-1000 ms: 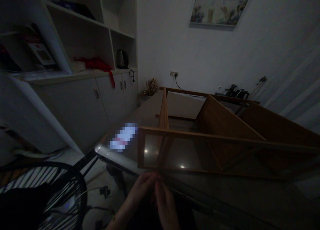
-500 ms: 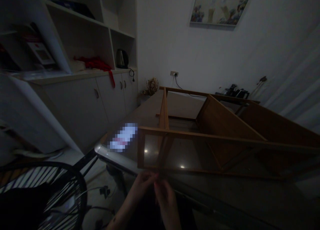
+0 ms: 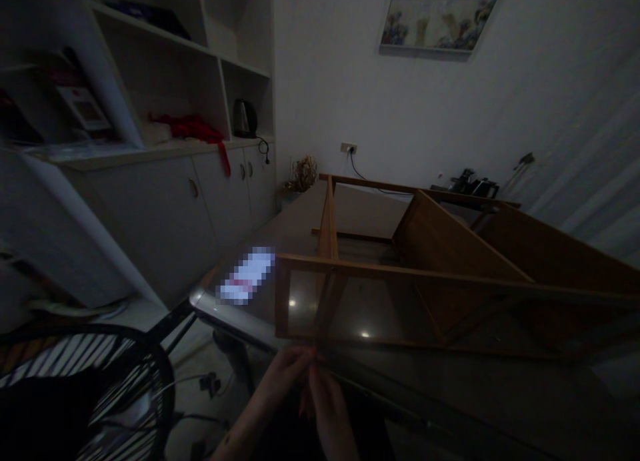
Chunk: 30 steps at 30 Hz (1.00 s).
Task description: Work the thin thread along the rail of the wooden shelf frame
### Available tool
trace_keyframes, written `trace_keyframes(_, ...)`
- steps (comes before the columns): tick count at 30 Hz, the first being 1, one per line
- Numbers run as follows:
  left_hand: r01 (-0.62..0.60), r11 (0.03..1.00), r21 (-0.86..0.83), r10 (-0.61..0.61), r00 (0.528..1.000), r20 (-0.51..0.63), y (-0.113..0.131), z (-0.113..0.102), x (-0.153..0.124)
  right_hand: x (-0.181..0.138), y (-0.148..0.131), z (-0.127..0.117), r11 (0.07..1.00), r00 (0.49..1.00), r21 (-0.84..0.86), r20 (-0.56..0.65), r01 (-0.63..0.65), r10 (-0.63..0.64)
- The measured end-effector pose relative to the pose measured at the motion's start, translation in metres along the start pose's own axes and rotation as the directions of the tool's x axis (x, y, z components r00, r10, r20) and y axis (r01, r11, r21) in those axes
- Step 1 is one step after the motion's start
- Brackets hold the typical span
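Note:
My left hand (image 3: 286,373) and my right hand (image 3: 327,397) meet at the fingertips, low in the middle of the view, just in front of the table's near edge. The fingers of both are curled and pinched together. Whatever lies between them, if anything, is too small and dark to make out. Just beyond, a brown wooden shelf frame (image 3: 385,269) lies on its side on the glossy table (image 3: 295,227). A lit, pixelated phone-like rectangle (image 3: 247,274) rests on the table left of the frame.
A black slatted chair (image 3: 167,374) stands at lower left, with cables on the floor beside it. White cabinets (image 3: 155,194) along the left wall hold a kettle (image 3: 245,117) and red cloth (image 3: 193,126). Dark appliances (image 3: 473,183) sit behind the frame at right.
My hands stay together at the same spot. The right hand's fingers have shifted slightly, and more of its lower fingers shows now. The frame and the lit rectangle have not moved.

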<state>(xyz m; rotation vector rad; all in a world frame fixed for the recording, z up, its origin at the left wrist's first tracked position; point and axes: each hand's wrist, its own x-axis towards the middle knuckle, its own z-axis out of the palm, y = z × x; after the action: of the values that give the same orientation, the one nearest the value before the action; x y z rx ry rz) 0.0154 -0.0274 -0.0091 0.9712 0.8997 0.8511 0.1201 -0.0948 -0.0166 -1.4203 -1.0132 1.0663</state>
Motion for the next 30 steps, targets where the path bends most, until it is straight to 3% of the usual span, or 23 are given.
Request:
trace_keyframes(6, 0.011, 1.000, -0.003, -0.011, 1.000, 0.004, 0.000, -0.001, 0.002, 0.002, -0.005, 0.002, 0.993, 0.996, 0.076, -0.002, -0.086, 0.086)
trace_keyframes(13, -0.049, 0.992, 0.114, 0.060, 0.994, -0.091, 0.006, -0.002, 0.005, 0.012, -0.005, 0.005, 0.974, 0.994, 0.201, 0.059, -0.102, 0.092)
trace_keyframes(16, -0.068, 0.988, 0.140, 0.082, 0.992, -0.097, 0.003, -0.004, 0.007, 0.012, -0.007, 0.004, 0.980, 0.997, 0.183, 0.037, -0.080, 0.074)
trace_keyframes(20, -0.055, 0.988, 0.146, 0.058, 0.998, -0.015, 0.003, -0.004, 0.006, 0.008, -0.013, 0.002, 0.991, 0.999, 0.130, 0.031, -0.042, 0.038)
trace_keyframes(25, -0.065, 0.986, 0.154, 0.066, 0.998, -0.004, 0.007, -0.003, 0.003, 0.000, -0.013, 0.000, 0.997, 0.994, 0.010, 0.071, 0.083, -0.083)
trace_keyframes(30, -0.026, 0.990, 0.138, 0.029, 0.999, -0.020, 0.006, 0.000, -0.001, -0.002, 0.000, -0.002, 1.000, 0.999, -0.021, -0.048, -0.019, 0.018)
